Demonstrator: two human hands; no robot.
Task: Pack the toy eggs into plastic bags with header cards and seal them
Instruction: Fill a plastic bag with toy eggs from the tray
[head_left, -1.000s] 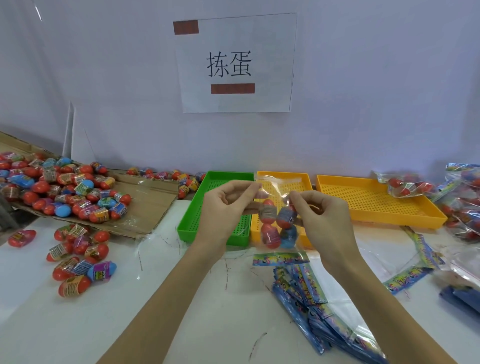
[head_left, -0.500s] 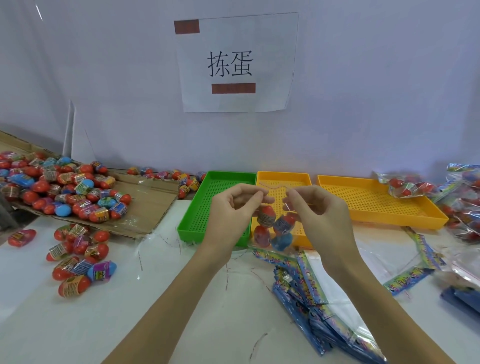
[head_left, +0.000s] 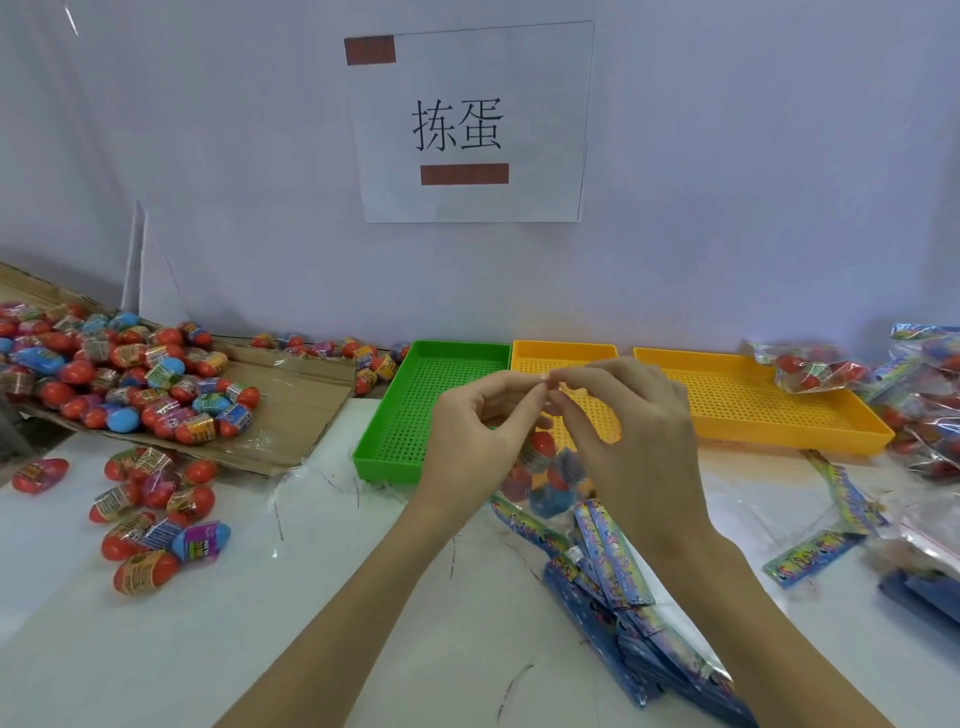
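My left hand (head_left: 475, 441) and my right hand (head_left: 631, 441) meet fingertip to fingertip above the trays, both pinching the top edge of a clear plastic bag (head_left: 545, 470). The bag hangs between my palms with several red and blue toy eggs inside; its lower part is partly hidden by my hands. Loose toy eggs (head_left: 156, 512) lie in a small group on the white table at the left. A bigger pile of eggs (head_left: 119, 374) covers flattened cardboard (head_left: 291, 410) behind them. A stack of blue header-card bags (head_left: 623, 587) lies under my right wrist.
A green tray (head_left: 400, 421), a yellow tray (head_left: 566, 356) and a second yellow tray (head_left: 769, 410) stand in a row against the wall. Filled bags (head_left: 914, 395) pile up at the far right, with loose header cards (head_left: 810, 556) near them. A paper sign (head_left: 467, 124) hangs on the wall.
My two hands have come together until the fingertips touch at the bag's top edge. The bag of eggs has sunk lower between my palms.
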